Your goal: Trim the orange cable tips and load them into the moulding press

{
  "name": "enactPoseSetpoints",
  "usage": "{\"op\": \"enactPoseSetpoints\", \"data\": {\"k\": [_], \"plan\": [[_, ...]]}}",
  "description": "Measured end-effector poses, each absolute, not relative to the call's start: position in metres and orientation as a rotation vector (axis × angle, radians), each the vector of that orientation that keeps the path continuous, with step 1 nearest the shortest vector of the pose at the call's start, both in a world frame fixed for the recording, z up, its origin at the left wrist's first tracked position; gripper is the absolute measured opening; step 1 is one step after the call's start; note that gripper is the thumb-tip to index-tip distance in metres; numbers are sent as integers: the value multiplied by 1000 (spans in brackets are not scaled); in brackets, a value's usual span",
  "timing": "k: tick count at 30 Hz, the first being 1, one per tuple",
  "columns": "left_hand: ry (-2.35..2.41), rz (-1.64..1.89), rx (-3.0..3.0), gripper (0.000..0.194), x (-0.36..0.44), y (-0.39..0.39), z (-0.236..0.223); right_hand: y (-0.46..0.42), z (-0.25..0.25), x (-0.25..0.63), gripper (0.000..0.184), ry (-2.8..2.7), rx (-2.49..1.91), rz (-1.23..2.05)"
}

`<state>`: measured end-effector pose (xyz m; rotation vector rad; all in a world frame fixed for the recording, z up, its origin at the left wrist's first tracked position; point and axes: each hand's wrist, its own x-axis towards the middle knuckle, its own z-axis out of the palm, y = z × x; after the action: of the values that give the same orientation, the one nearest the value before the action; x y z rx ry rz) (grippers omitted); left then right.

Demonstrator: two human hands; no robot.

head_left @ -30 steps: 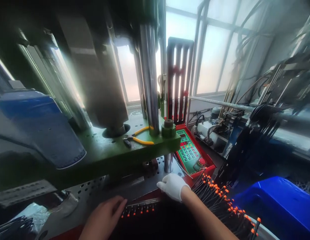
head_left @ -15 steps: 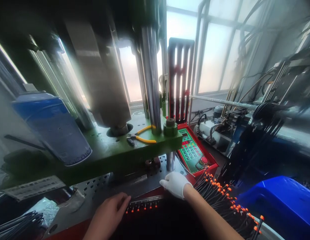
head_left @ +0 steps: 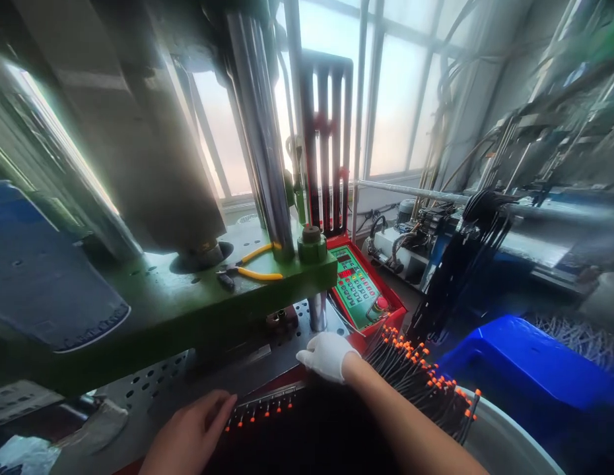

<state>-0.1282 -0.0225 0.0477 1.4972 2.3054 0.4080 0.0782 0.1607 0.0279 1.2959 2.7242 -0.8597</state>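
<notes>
A narrow metal strip (head_left: 267,396) with a row of small orange-tipped black pieces (head_left: 266,414) lies between my two hands, low in the view. At its left end my bare left hand (head_left: 192,422) is closed, thumb and fingers pressed together on the strip. My right hand (head_left: 328,356), in a white glove, is closed at the right end; its grip is partly hidden. Below the strip everything is dark. Just beyond my hands is the green press bed (head_left: 153,300).
Yellow-handled cutters (head_left: 260,272) lie on the press bed beside a steel column (head_left: 267,152). A red-framed control panel (head_left: 356,287) stands to the right. Many orange-tipped black cables (head_left: 416,369) stick out of a pale tub (head_left: 515,429). A blue bin (head_left: 525,356) sits beyond.
The view has swung to the right, so the press and the spray can have shifted left. Both hands keep their places on the metal strip.
</notes>
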Motion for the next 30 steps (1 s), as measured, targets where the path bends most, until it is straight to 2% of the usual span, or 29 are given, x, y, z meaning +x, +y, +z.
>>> {"op": "enactPoseSetpoints", "data": {"k": [11,19,25,30], "plan": [[2363,474,1498,39,-110,-27,56,164,12,83,46,2796,1191,-883],[2432,422,1649,34,-108,-28,50,157,19,81,45,2941,1308,-973],[2429,453,1726,33,-105,-29,45,149,49,46,43,3064,1268,-1233],[2450,481,1795,33,-103,-30,42,152,75,-6,37,3033,1145,-1683]]}}
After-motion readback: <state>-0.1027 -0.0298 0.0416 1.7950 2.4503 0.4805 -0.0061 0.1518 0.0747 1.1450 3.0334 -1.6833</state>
